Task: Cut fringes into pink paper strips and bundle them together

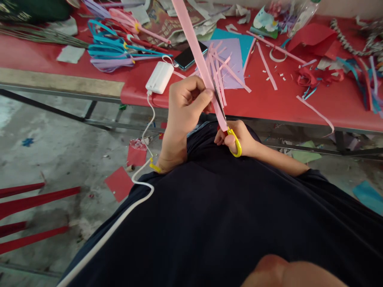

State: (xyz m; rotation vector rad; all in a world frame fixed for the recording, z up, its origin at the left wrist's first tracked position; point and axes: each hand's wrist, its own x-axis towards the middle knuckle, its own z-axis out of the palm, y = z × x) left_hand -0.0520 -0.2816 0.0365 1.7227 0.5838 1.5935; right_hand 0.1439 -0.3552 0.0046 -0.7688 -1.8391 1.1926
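Note:
My left hand [190,99] pinches a long pink paper strip [194,44] between thumb and fingers, near the table's front edge. The strip slants from the top of the view down toward my lap. In my right hand [241,137] is a pair of scissors [235,145] with yellow handles, its thumb through one loop. The blades lie lengthwise along the strip's right edge, pointing up toward my left hand. Behind them, a pile of narrow pink strips [229,69] rests on a lilac sheet [236,48] and a blue sheet [248,42].
A white power bank [160,77] with a cable and a dark phone [191,56] lie left of the pile on the red table [284,105]. Blue paper loops [104,44] lie farther left. Red paper scraps [314,40] and a silvery chain [344,38] are at right. Paper pieces litter the floor.

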